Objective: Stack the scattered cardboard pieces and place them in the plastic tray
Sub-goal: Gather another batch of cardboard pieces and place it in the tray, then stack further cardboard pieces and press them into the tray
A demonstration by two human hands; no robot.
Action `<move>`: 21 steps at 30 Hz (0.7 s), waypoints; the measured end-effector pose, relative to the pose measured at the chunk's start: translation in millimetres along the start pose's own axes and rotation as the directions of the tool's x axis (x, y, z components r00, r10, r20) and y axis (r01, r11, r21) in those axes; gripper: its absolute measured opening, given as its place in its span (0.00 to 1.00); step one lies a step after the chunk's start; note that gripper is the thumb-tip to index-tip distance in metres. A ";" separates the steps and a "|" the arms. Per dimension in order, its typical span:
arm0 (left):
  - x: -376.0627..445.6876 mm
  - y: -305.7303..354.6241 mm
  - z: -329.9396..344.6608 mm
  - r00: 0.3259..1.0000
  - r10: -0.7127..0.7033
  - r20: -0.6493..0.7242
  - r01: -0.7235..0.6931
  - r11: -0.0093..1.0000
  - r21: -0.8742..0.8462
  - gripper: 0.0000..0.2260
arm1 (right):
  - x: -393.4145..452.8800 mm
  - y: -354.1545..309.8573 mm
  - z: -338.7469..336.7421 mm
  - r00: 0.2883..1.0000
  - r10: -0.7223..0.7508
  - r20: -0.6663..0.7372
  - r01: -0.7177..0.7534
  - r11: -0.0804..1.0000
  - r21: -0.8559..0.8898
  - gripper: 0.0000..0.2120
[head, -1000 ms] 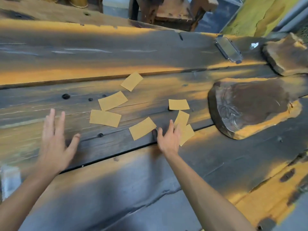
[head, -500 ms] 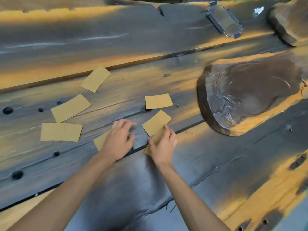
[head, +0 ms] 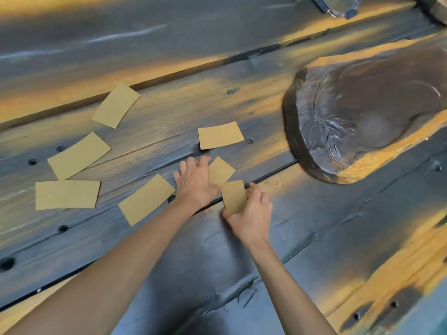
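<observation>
Several tan cardboard pieces lie scattered on the dark wooden table. My right hand [head: 251, 213] pinches one cardboard piece [head: 233, 195], lifted and tilted off the wood. My left hand [head: 196, 181] rests with fingers spread on the left part of another cardboard piece [head: 222, 170] just beyond it. One flat piece [head: 220, 135] lies farther back. A fourth piece [head: 146, 199] lies left of my left wrist. Three more pieces sit at the left: [head: 67, 195], [head: 78, 155], [head: 116, 105]. The clear plastic tray [head: 338, 4] is cut off at the top edge.
A carved dark wooden slab [head: 362, 117] sits raised on the table at the right. A groove between planks [head: 266, 176] runs diagonally under my hands. Bolt holes dot the planks at the left.
My right hand has lifted a cardboard piece off the table. My left hand moved right off the lower piece onto the piece beside it. The camera tilted down and closer.
</observation>
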State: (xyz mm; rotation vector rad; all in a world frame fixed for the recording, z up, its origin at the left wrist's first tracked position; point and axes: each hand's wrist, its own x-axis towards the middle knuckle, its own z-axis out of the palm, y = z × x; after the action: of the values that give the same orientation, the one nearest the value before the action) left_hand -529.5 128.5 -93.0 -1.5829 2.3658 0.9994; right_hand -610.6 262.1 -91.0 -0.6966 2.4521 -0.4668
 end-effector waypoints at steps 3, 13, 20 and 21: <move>-5.9 -17.2 -7.5 0.998 0.068 -0.002 -0.067 0.990 -0.126 0.29 | 1.5 -0.9 -7.7 0.999 -0.015 0.048 0.011 0.996 0.084 0.42; -31.3 -77.9 -63.3 0.937 -0.010 0.348 0.304 0.512 -0.803 0.08 | -3.2 -47.3 -16.8 0.748 -0.650 0.136 0.655 0.755 0.004 0.37; -69.2 -132.3 -92.5 0.900 0.030 0.435 0.396 0.356 -0.846 0.13 | -4.2 -87.5 4.8 0.469 -0.821 0.326 0.858 0.511 0.054 0.34; -74.0 -137.1 -94.0 0.909 0.022 0.415 0.376 0.381 -0.844 0.12 | -5.2 -91.5 7.4 0.439 -0.828 0.349 0.871 0.487 0.061 0.34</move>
State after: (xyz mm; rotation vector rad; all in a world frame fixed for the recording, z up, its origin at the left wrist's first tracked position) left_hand -355.3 99.4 -49.4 -1.5758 1.2567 2.5542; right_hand -568.0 190.0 -53.0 -1.9386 1.6242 -0.4860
